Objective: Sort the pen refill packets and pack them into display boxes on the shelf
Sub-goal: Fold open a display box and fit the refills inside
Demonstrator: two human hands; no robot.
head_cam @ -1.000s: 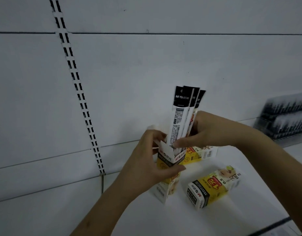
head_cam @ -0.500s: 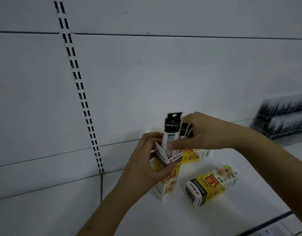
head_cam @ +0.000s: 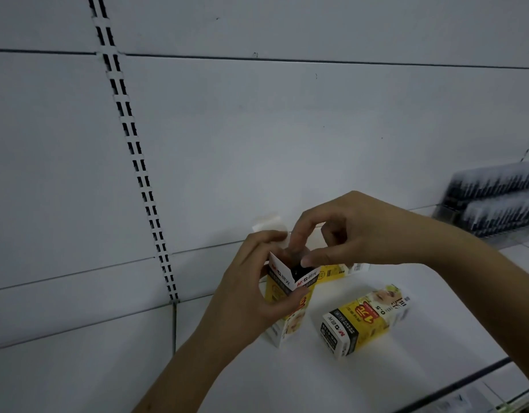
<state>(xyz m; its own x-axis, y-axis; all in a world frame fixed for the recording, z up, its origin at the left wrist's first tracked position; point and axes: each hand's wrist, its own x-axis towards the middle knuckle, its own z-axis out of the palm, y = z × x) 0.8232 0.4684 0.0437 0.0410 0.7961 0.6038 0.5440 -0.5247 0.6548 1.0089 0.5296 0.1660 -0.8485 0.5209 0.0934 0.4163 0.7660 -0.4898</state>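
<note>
My left hand (head_cam: 245, 299) grips an upright yellow-and-white display box (head_cam: 288, 327) on the white shelf (head_cam: 287, 380), its top flaps open. Black-topped refill packets (head_cam: 296, 272) sit almost fully inside; only their dark ends show in the box's mouth. My right hand (head_cam: 355, 234) is above the opening, index fingertip and thumb pinching those ends. A second box of the same kind (head_cam: 364, 318) lies on its side to the right. A third box (head_cam: 334, 271) lies behind, partly hidden by my right hand.
A white back panel rises behind the shelf, with a slotted upright strip (head_cam: 138, 162) at the left. A tiered rack of dark pens (head_cam: 495, 204) stands at the far right. The shelf's dark front edge (head_cam: 465, 380) runs along the lower right.
The packets stood tall out of the box a second ago; my right hand has pushed them down until only their tops show. My left hand kept holding the box.
</note>
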